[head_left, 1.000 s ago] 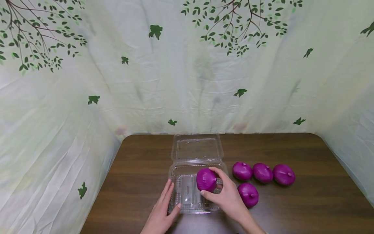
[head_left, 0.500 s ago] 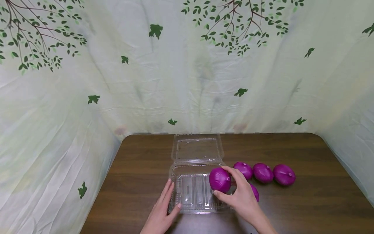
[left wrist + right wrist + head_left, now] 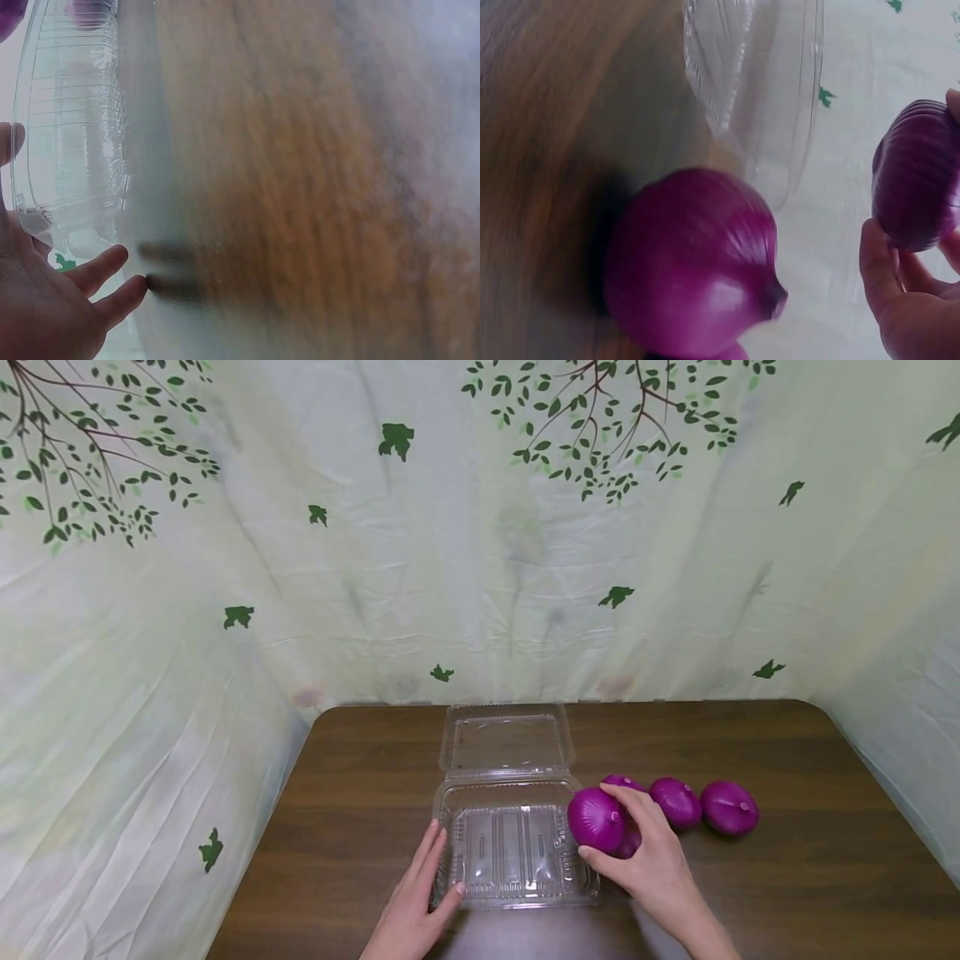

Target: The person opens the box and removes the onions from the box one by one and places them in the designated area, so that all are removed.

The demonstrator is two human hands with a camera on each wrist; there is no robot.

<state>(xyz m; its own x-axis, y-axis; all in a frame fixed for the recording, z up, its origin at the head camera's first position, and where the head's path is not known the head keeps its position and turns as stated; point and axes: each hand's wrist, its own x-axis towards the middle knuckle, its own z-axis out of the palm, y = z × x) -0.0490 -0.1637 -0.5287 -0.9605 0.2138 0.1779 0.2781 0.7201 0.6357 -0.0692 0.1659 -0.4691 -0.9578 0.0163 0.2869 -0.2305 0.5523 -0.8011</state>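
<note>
My right hand point(image 3: 660, 864) holds a red onion point(image 3: 595, 820) between thumb and fingers, over the right rim of a clear plastic clamshell container point(image 3: 517, 905). In the right wrist view the held onion point(image 3: 916, 176) is raised above the table, with another red onion point(image 3: 694, 262) sitting near the container. The container stands with its lid point(image 3: 508, 743) folded back, and no onion lies in its base. My left hand point(image 3: 408, 897) is at the container's left front corner, fingers straight, thumb apart. In the left wrist view, fingertips point(image 3: 112, 259) show close to the container's wall point(image 3: 75, 112).
To the right of the container, two red onions, a middle one point(image 3: 675, 803) and a far right one point(image 3: 729, 808), lie in a row. The held onion and hand partly cover two more, a back one point(image 3: 621, 781) and a front one point(image 3: 630, 841). A printed cloth point(image 3: 510, 568) hangs behind the wooden table point(image 3: 360, 810).
My right hand has carried the onion rightward, from over the container's base to its right rim, now covering parts of two onions there. My left hand has stayed in place.
</note>
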